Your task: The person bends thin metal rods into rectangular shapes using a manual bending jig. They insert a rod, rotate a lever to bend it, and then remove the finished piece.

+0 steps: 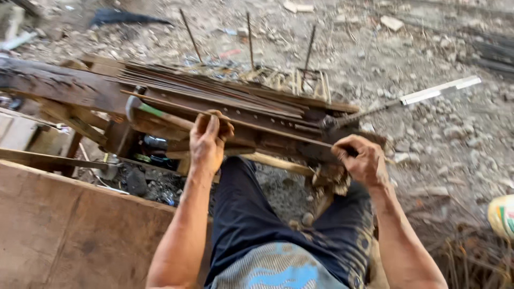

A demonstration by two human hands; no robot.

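Observation:
My left hand [209,140] is closed around a thin rusty steel rod [251,124] that lies along a worn wooden workbench [64,85]. My right hand [363,159] grips the same rod at the bench's right end, beside a metal bending lever [375,109] with a long pale handle [439,90]. A bundle of similar rods [214,92] lies on the bench behind the held one. A hammer [140,109] with a wooden handle rests just left of my left hand. My dark trousers show below.
Three upright rods [250,40] stick out of the rubble-strewn ground behind the bench. A wooden board [69,230] stands at the lower left. A yellow-white sack [502,214] sits at the right edge above tangled wire [471,262].

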